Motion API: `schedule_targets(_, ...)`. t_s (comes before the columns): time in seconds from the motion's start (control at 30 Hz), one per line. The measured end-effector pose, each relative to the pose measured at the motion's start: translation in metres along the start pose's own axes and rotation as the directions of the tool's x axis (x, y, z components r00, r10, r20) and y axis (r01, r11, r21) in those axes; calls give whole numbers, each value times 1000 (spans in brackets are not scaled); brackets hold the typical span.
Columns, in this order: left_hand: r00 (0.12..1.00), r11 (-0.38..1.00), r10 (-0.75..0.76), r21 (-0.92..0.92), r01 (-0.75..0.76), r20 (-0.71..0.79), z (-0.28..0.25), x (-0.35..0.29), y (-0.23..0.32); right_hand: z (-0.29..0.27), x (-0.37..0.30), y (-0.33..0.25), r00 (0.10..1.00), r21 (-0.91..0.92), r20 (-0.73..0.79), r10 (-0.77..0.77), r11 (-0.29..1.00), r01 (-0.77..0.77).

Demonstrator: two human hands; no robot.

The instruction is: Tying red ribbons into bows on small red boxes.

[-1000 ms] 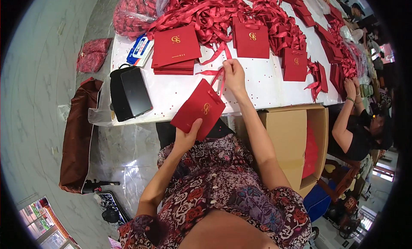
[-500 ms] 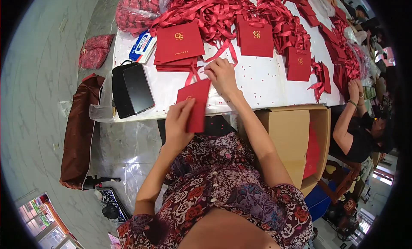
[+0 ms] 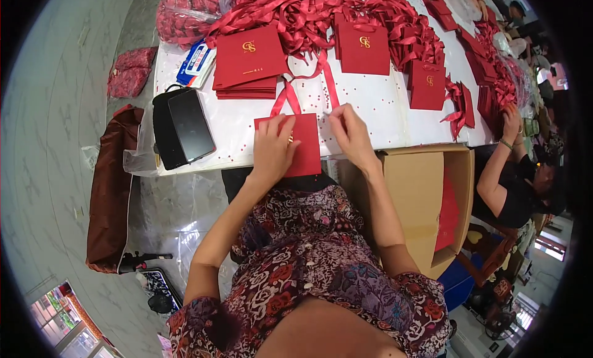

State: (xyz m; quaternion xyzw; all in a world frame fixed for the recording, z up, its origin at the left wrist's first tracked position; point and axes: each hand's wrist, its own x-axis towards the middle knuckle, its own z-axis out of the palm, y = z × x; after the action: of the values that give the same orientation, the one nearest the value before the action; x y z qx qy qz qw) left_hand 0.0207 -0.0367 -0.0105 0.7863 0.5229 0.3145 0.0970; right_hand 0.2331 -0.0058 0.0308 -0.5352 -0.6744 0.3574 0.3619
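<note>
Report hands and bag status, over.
Left hand flat on red paper gift bag at white table edge. Right hand pinching beside it. Red ribbon attached.

Both bare forearms reach forward from the lap. Left hand (image 3: 273, 149) lies flat, palm down, fingers spread. Right hand (image 3: 350, 134) sits just beside it, fingertips pinched together, wrist slightly raised.

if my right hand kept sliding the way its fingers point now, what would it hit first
Probably the red ribbon trailing across the white table. Your right hand points up and slightly left, away from you, and its fingertips already sit near the ribbon's lower end. Past that lies the ribbon pile, though depth is hard to judge.
</note>
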Motion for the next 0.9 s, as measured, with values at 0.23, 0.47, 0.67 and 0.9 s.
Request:
schedule_targets(0.23,997,998,-53,37,50,64,3,23,-4,43,-4,17,998,-203,7,-68,977,68)
schedule_targets(0.47,997,996,-75,-49,76,35,9,29,-7,47,4,9,998,-170,33,46,985,-40)
schedule_targets(0.67,996,992,-82,-102,77,-37,12,29,1,47,9,15,988,-143,56,141,981,-132)
schedule_targets(0.9,998,997,-64,-49,62,-30,11,30,4,58,7,8,994,-180,3,107,978,-105)
